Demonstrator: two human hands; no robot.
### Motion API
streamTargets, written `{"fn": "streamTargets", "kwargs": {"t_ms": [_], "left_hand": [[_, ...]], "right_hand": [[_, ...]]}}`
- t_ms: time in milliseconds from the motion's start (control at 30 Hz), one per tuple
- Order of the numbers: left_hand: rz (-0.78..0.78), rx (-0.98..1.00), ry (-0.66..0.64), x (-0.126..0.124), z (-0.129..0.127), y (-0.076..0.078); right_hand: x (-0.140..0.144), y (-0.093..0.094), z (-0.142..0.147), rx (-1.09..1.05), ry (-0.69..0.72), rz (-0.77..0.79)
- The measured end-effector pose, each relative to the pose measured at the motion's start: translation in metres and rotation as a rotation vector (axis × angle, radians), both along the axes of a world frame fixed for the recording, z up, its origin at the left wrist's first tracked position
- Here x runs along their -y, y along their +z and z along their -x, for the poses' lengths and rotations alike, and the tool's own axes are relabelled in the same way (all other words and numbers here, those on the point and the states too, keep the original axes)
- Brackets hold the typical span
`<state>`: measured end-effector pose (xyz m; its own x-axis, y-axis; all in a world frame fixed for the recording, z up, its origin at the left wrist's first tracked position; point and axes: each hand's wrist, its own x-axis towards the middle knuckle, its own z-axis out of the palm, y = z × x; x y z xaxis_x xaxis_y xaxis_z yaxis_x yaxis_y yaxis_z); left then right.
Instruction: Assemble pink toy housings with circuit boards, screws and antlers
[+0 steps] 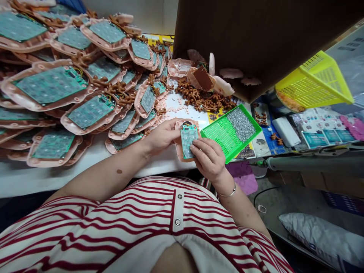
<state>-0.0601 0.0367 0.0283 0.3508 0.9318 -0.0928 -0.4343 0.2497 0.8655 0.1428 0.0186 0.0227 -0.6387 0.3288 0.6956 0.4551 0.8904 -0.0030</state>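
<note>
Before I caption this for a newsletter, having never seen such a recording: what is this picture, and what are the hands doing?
It is one view from a camera worn on a person's head, looking down at their own bare hands. The left hand and right hand together hold a pink plastic shell with a green circuit board set in it. On the white table to the left lie heaps of matching shells with boards. Beside the hands sits a green perforated tray holding small screws, with brown plastic pieces beyond.
</note>
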Motion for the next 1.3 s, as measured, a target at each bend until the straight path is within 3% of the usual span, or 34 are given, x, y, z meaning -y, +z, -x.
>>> {"fn": "streamTargets", "kwargs": {"t_ms": [233,433,600,700,833,1033,1300], "left_hand": [[0.001,-0.016,-0.01,0.0,0.005,-0.001],[0.099,0.14,-0.083,-0.002,0.015,-0.006],[0.055,0.02,-0.118,-0.002,0.009,-0.009],[0.041,0.008,-0.092,-0.002,0.006,-0.011],[0.063,0.024,-0.044,-0.002,0.004,-0.01],[0.013,0.02,-0.045,-0.002,0.006,-0.012],[-0.03,-0.008,-0.057,0.001,0.011,-0.01]], "right_hand": [[0.003,0.006,0.007,-0.039,-0.006,0.019],[0.004,0.007,0.003,-0.025,0.0,0.037],[0.004,0.003,0.001,0.05,0.033,0.032],[0.005,0.001,0.002,0.067,0.025,0.012],[0.006,0.0,0.002,0.117,0.025,0.101],[0.006,0.002,0.005,0.152,-0.122,0.156],[0.013,0.015,0.013,0.215,-0.164,0.232]]}}
